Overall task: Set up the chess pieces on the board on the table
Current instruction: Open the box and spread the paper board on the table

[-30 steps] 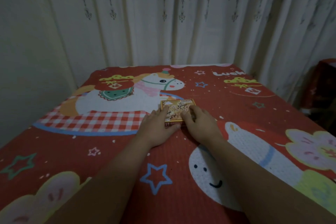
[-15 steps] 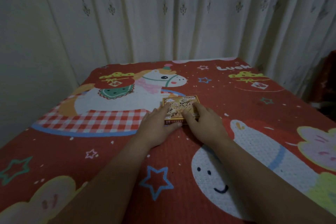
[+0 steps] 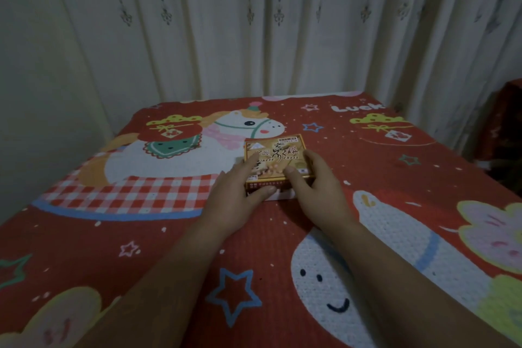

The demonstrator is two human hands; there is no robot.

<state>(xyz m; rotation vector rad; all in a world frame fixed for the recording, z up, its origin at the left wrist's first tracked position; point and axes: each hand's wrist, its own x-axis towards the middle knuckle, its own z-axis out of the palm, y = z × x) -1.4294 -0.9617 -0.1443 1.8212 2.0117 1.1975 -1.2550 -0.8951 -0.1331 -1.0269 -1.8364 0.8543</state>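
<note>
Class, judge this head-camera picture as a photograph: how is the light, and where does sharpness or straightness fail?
Head view: dim, flat light with no glare; the curtain and the right edge sink into shadow. The chess box is sharp enough to read its large print, its small print not. The left hand and right hand look soft-edged. The wide lens bends the tablecloth edges outward.

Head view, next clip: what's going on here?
A person has both hands on a Chinese chess box lying on a red cartoon-print cloth. The left hand and right hand hold it at its near corners, fingers on the lid. The box looks closed; no board or pieces are out yet.
</note>
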